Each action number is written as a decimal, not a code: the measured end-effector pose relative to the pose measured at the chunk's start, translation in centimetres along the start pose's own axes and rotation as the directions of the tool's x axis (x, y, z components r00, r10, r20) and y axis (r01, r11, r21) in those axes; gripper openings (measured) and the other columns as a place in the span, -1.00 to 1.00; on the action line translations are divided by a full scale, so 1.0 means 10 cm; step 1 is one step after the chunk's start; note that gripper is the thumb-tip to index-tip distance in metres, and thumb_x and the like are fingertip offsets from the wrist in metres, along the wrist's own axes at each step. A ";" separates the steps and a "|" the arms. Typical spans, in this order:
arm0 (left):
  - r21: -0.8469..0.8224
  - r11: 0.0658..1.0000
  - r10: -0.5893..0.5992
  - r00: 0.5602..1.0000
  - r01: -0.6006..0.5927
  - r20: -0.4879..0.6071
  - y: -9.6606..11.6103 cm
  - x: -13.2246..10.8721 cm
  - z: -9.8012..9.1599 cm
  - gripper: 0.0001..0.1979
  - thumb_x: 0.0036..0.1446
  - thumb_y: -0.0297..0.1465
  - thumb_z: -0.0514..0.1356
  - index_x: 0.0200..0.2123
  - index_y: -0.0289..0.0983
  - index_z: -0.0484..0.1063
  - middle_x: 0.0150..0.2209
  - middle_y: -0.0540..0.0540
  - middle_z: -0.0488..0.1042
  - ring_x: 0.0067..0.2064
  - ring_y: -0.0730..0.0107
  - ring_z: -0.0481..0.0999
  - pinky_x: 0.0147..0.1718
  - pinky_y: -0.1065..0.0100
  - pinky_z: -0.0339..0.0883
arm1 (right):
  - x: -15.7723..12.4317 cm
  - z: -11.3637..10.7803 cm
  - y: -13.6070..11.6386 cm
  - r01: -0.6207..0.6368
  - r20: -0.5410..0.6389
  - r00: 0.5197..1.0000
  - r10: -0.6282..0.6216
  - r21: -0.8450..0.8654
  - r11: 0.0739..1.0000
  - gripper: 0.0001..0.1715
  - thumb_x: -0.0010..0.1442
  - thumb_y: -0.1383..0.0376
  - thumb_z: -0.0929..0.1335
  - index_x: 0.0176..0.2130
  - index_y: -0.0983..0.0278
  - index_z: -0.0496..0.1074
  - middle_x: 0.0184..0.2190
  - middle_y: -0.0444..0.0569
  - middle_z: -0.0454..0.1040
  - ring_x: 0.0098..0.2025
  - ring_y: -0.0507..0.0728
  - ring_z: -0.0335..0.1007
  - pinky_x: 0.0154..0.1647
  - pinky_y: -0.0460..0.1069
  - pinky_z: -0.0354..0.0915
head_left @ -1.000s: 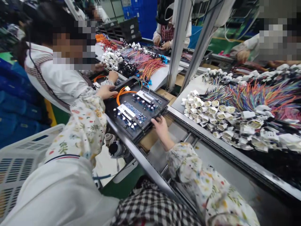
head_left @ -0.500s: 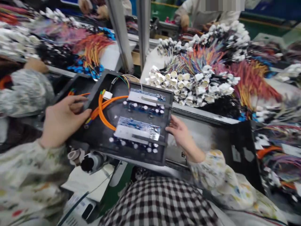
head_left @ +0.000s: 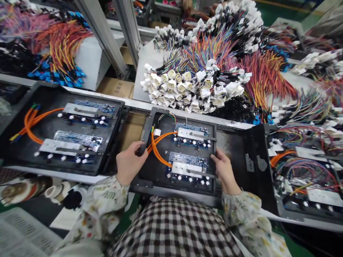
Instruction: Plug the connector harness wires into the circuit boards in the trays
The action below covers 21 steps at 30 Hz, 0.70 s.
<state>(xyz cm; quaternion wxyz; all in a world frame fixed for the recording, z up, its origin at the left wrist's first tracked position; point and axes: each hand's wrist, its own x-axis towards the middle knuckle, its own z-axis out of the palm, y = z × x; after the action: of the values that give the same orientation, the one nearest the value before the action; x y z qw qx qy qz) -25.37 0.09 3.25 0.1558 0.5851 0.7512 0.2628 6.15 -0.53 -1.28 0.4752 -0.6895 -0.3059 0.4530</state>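
A: Where's the black tray [head_left: 154, 175]?
B: Ctr of frame on my feed, L hand [head_left: 131, 162] fingers grasping its left edge, R hand [head_left: 225, 173] fingers its right
A: Inside?
B: I see 2 circuit boards [head_left: 186, 159] w/ orange cables [head_left: 154, 143]

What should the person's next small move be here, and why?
Probably ease the right hand off the middle tray: it appears to rest flat, the left hand at its opposite edge could steady it, and a pile of white connectors lies just beyond it, likely within reach.
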 end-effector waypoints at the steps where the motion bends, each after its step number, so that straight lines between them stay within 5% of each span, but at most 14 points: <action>1: 0.003 1.000 -0.002 1.000 0.002 -0.003 0.00 0.00 0.03 -0.75 -0.02 -0.29 0.20 -0.25 -0.23 0.50 -0.36 -0.01 0.59 -0.32 0.32 0.60 -0.26 0.40 0.41 | 0.03 -0.01 0.02 0.001 0.002 1.000 -0.001 -0.001 1.000 -0.56 -0.18 0.25 0.39 -0.20 0.23 0.51 -0.13 -0.04 0.55 0.02 0.18 0.39 0.18 0.15 0.17; 10: 0.082 0.996 0.017 1.000 -0.019 0.021 0.06 -0.07 0.20 -0.77 0.04 -0.32 0.17 -0.21 -0.25 0.48 -0.31 -0.05 0.60 -0.31 0.37 0.60 -0.26 0.43 0.42 | 0.13 -0.18 0.14 0.033 0.010 0.999 -0.032 -0.123 0.992 -0.46 -0.12 0.16 0.35 -0.11 0.28 0.47 -0.10 0.03 0.54 0.02 0.19 0.41 0.13 0.15 0.23; 15: 0.196 0.961 0.156 0.969 -0.193 0.190 0.29 -0.10 0.09 -0.76 0.06 -0.28 0.22 -0.19 -0.22 0.50 -0.41 -0.06 0.59 -0.43 0.26 0.58 -0.47 0.40 0.33 | 0.20 -0.46 0.13 0.093 -0.010 0.995 -0.104 -0.368 0.925 -0.43 -0.06 0.19 0.31 -0.04 0.34 0.45 -0.03 0.16 0.48 0.08 0.29 0.34 0.18 0.26 0.14; 18: 0.215 0.916 0.266 0.915 -0.338 0.303 0.59 0.25 -0.07 -0.77 0.01 -0.15 0.26 -0.34 -0.17 0.53 -0.55 -0.02 0.54 -0.51 0.24 0.53 -0.54 0.40 0.23 | 0.20 -0.60 0.10 0.130 -0.045 0.982 -0.181 -0.530 0.838 -0.37 -0.03 0.25 0.28 0.04 0.44 0.39 0.03 0.29 0.40 0.13 0.37 0.27 0.20 0.33 0.06; 21: 0.193 0.882 0.385 0.894 -0.430 0.231 1.17 0.98 -0.16 -0.68 0.20 -0.13 0.08 -0.28 -0.19 0.53 -0.43 -0.06 0.57 -0.39 0.29 0.53 -0.38 0.36 0.27 | 0.16 -0.63 0.08 0.185 -0.033 0.965 -0.262 -0.619 0.763 -0.35 0.03 0.27 0.23 0.09 0.50 0.34 0.05 0.34 0.36 0.14 0.37 0.24 0.19 0.30 0.11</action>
<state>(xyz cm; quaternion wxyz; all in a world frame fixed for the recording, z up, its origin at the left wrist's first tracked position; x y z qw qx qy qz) -19.55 11.19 12.04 0.0947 0.7666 0.6191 0.1416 12.51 -1.88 -1.72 0.2947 -0.7898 -0.4871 0.2284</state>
